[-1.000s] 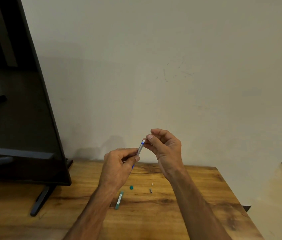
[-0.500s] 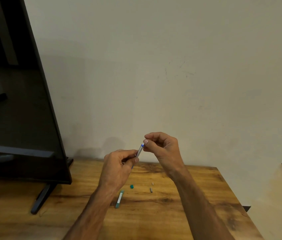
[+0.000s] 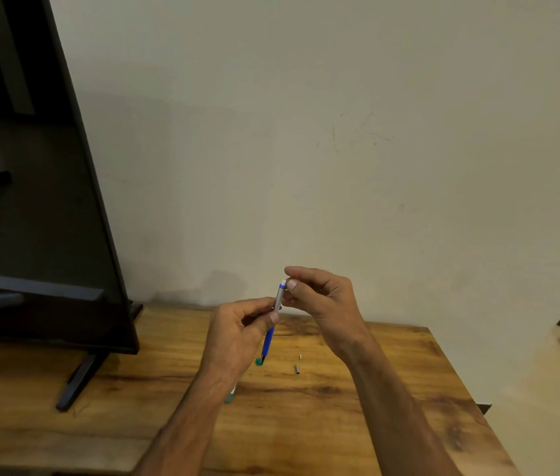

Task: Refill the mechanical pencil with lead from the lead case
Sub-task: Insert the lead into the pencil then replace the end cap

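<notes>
Now one pencil [image 3: 278, 298]: left hand [image 3: 237, 334] grips, right hand [image 3: 323, 297] seemingly pinches; two bits [image 3: 296, 368] below.

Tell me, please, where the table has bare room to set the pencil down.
Bare wood lies right of the right forearm, out to the table edge, and between the TV foot and left forearm. Crowded mid-table: green cap, two metal bits, lead case.
</notes>
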